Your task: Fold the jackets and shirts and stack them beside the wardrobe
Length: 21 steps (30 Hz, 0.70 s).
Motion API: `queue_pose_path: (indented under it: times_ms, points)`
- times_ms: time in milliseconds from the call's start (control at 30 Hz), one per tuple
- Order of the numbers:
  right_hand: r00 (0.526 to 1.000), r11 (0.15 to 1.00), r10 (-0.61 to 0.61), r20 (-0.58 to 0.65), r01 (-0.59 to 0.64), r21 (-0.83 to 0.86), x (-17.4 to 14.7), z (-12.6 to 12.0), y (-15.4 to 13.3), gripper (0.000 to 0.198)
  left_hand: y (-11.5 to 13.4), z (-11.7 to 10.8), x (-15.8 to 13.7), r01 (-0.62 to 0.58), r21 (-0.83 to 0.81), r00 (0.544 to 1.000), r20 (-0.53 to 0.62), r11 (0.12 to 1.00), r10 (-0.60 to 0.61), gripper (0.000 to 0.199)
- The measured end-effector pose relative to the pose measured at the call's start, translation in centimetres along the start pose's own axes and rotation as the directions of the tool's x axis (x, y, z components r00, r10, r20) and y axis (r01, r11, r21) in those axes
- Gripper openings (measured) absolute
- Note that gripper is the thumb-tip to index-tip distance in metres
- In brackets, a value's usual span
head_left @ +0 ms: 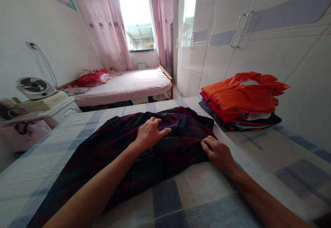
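Observation:
A dark navy garment with a red and green pattern (pixel 124 145) lies spread over the bed in front of me; its exact kind cannot be made out. Over its middle rests my left hand (pixel 149 133), thumb and fingers apart, touching the cloth. My right hand (pixel 216 151) is at the garment's right end, with its fingers curled closed on the edge of the fabric. Some wrinkles run through the cloth between the two hands. Part of the garment's near side is hidden beneath my left forearm.
A stack of folded clothes, topped by an orange garment (pixel 240 91), sits on the checked bedsheet (pixel 201 197) at the right, beside white wardrobes (pixel 219 24). At the left, a fan (pixel 34 86) stands on a cabinet. A second bed (pixel 126 85) is by the window.

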State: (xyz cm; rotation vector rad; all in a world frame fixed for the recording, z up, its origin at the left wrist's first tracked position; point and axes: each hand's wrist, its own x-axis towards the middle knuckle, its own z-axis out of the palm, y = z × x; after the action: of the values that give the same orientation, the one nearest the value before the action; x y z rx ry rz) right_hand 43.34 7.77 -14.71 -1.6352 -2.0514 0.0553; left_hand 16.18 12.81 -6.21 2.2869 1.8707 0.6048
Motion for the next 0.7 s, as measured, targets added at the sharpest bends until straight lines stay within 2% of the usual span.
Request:
queue_pose_path:
  times_ms: [100,167,200,267,333,367,400,433,500,567,633,700]
  points:
    - [1.000,1.000,-0.013,-0.012,0.013,0.011,-0.1,0.0,0.0,0.026,1.4,1.5,2.1,0.045,-0.036,0.998,0.035,0.998,-0.044,0.029]
    - [1.000,1.000,-0.019,-0.014,0.019,0.020,-0.1,-0.1,0.0,0.025,1.2,1.0,2.2,0.084,-0.092,0.996,-0.005,0.992,-0.085,0.016]
    - [1.000,1.000,-0.021,-0.013,0.021,0.022,-0.1,-0.1,0.0,0.025,0.8,0.3,1.7,0.101,-0.123,0.993,-0.042,0.987,-0.107,0.018]
    - [1.000,1.000,-0.020,-0.013,0.021,0.019,-0.1,-0.2,0.0,0.026,-0.5,-1.7,-0.3,0.126,-0.188,0.980,-0.128,0.974,-0.152,0.029]
    - [1.000,1.000,-0.024,-0.021,0.024,0.013,-0.1,-0.2,-0.1,0.026,-2.2,-3.8,-3.7,0.174,-0.325,0.952,-0.187,0.930,-0.243,0.036]
    - [0.999,1.000,-0.027,-0.028,0.028,0.011,-0.1,-0.2,-0.1,0.026,-3.1,-4.6,-5.7,0.221,-0.482,0.920,-0.186,0.848,-0.346,0.036]
    - [0.999,0.999,-0.033,-0.035,0.033,0.009,-0.1,-0.1,0.0,0.025,-4.0,-5.2,-7.8,0.283,-0.593,0.895,-0.118,0.754,-0.429,0.035]
    - [0.998,0.999,-0.040,-0.041,0.040,0.007,-0.2,-0.1,0.0,0.025,-4.8,-5.5,-9.9,0.371,-0.633,0.871,-0.017,0.679,-0.491,0.033]
    - [0.997,0.998,-0.056,-0.044,0.056,0.000,-0.3,-0.1,0.1,0.022,-6.2,-5.4,-14.0,0.528,-0.589,0.831,0.208,0.612,-0.516,0.036]
    - [0.997,0.997,-0.072,-0.037,0.072,-0.003,-0.4,-0.2,0.1,0.017,-7.4,-4.9,-17.2,0.567,-0.524,0.816,0.249,0.636,-0.522,0.040]
    - [0.996,0.997,-0.077,-0.048,0.077,-0.007,-0.5,-0.3,0.0,0.011,-8.4,-4.5,-19.2,0.516,-0.443,0.836,0.077,0.733,-0.543,0.037]
    - [0.992,0.996,-0.086,-0.088,0.085,-0.020,-0.7,-0.3,-0.1,0.014,-9.4,-4.4,-19.9,0.406,-0.263,0.878,-0.154,0.875,-0.454,0.039]
